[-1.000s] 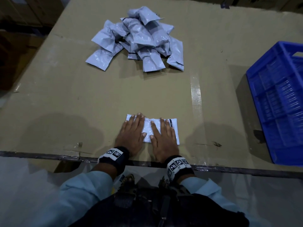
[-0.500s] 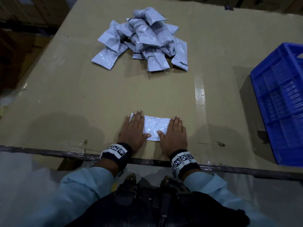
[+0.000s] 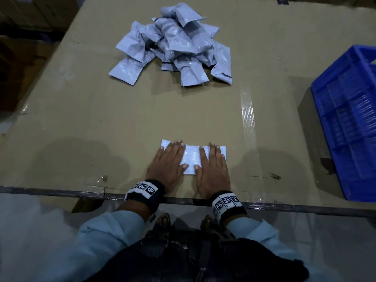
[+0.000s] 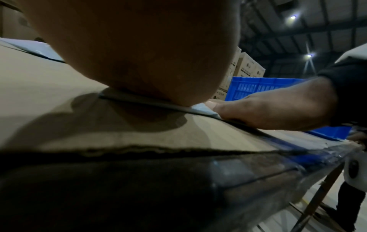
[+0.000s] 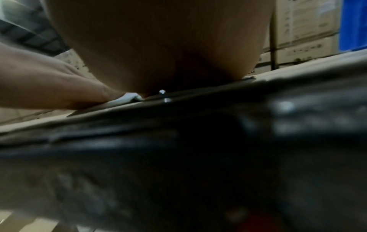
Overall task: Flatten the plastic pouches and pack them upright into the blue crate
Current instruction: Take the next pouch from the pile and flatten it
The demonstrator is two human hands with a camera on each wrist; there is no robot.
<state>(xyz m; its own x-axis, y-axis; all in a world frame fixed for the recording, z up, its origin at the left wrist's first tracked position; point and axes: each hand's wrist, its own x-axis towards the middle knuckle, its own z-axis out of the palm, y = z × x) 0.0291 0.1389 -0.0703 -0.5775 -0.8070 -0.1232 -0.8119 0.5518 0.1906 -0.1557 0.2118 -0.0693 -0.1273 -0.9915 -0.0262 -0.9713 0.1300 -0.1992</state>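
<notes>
A white plastic pouch (image 3: 192, 157) lies flat on the cardboard-covered table (image 3: 101, 123) near its front edge. My left hand (image 3: 168, 161) presses its left half with straight fingers, and my right hand (image 3: 211, 163) presses its right half the same way. Only the pouch's middle strip and corners show between and around the hands. A pile of several grey pouches (image 3: 175, 45) sits at the far middle of the table. The blue crate (image 3: 350, 119) stands at the right edge. In the left wrist view the pouch edge (image 4: 200, 108) peeks out under my palm, with the right hand (image 4: 274, 108) beside it.
A strip of clear tape (image 3: 247, 119) runs across the cardboard right of the pouch. The table's dark front rim (image 3: 61, 193) lies just under my wrists. Stacked cardboard boxes (image 4: 248, 67) stand behind the crate.
Both hands have slid over the pouch: apart toward its ends half a second ago, now back inward and forward, pressing it flat.
</notes>
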